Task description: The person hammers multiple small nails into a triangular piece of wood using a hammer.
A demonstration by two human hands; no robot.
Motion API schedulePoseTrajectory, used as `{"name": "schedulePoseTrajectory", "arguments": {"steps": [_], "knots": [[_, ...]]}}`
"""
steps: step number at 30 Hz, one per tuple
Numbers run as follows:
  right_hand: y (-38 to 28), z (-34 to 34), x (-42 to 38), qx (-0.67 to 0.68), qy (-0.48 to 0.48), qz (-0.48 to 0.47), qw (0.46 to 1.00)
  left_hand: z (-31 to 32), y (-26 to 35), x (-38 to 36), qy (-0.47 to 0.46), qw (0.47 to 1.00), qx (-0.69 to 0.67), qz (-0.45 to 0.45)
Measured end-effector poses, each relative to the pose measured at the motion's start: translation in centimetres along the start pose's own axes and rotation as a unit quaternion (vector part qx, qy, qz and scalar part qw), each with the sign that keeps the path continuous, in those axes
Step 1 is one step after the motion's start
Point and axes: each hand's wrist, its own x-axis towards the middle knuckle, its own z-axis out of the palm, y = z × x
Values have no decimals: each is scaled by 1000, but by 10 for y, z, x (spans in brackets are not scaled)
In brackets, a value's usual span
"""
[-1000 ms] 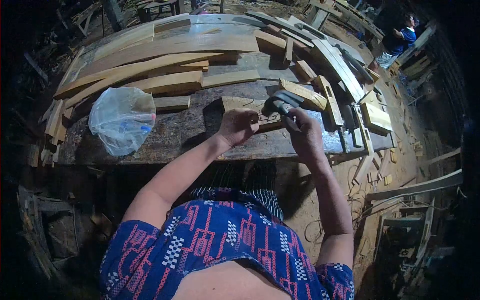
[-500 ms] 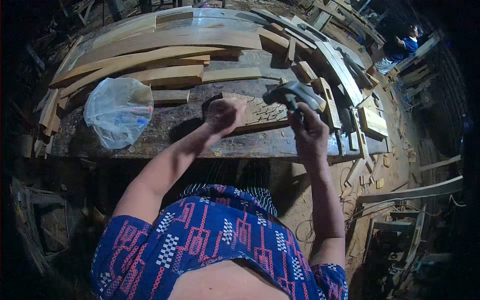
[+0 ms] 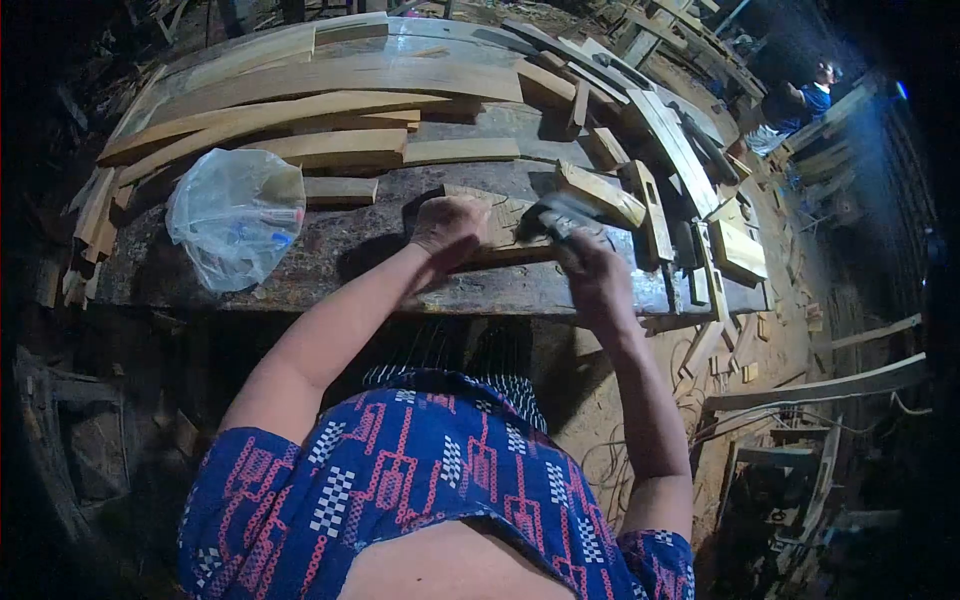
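A short wooden board (image 3: 508, 225) lies on the workbench (image 3: 340, 245), with thin dark nail-like marks scattered over its top. My left hand (image 3: 452, 224) is closed over the board's left end, its fingers curled and hiding that part. Wrapped around a hammer (image 3: 557, 218), my right hand (image 3: 598, 272) is at the board's right end. The hammer head is smeared by motion and overlaps the board there. Just beyond the hammer sits a pale wood block (image 3: 602, 194).
To my left, a clear plastic bag (image 3: 235, 220) holds small items with red and blue parts. Long planks (image 3: 340, 80) line the bench's far side. More wood pieces (image 3: 740, 250) crowd the right edge. Another person (image 3: 800, 105) is at the far right.
The hammer and my right hand have come down and to the left onto the board's right end, uncovering the pale block. My left hand has stayed in place.
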Motion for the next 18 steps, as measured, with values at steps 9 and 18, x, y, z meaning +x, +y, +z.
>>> {"name": "schedulePoseTrajectory", "arguments": {"steps": [9,18], "knots": [[-12,-12,0,258,141,-7,956,-1,5,1,20,1000,4,-9],[-11,-14,3,264,129,55,954,11,-2,3,3,1000,22,-2]]}}
